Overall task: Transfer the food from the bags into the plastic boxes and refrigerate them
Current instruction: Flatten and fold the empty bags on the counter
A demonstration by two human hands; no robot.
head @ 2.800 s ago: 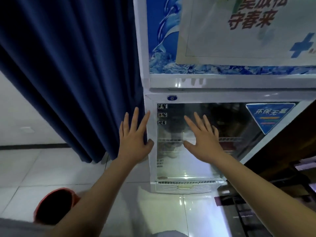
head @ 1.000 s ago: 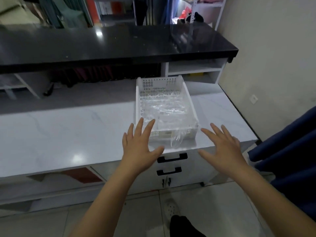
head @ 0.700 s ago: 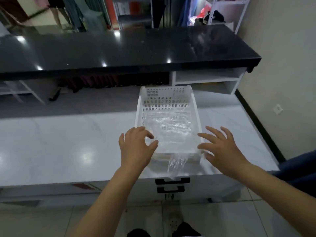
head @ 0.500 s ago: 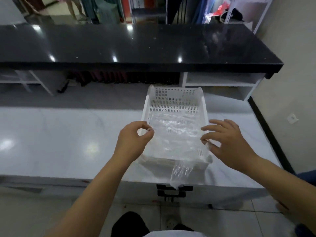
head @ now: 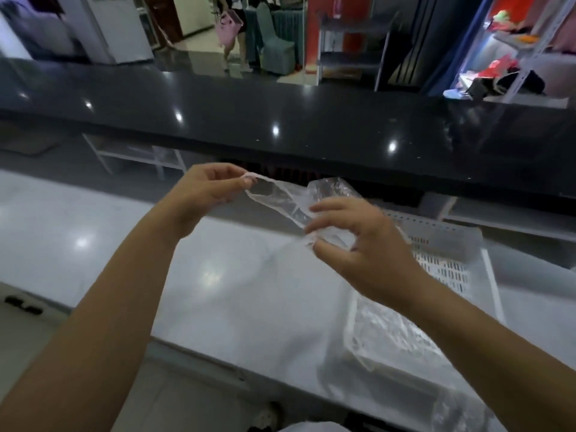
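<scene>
An empty clear plastic bag [head: 282,198] hangs stretched in the air above the white counter [head: 249,291]. My left hand [head: 208,190] pinches its left edge between thumb and fingers. My right hand [head: 358,247] grips its crumpled right end. Lower right on the counter stands a white slotted plastic basket [head: 442,263] with more crumpled clear plastic bags [head: 392,335] lying in it. I see no food in the held bag.
A raised black glossy countertop [head: 280,120] runs across behind the white counter. Open white shelving [head: 140,154] sits under it. Beyond are a metal rack [head: 352,51] and a person walking [head: 232,29]. Tiled floor lies at lower left.
I turned from the fridge to the counter and reached both hands to the basket. Both hands have since lifted a clear bag out of it, up and to the left.
</scene>
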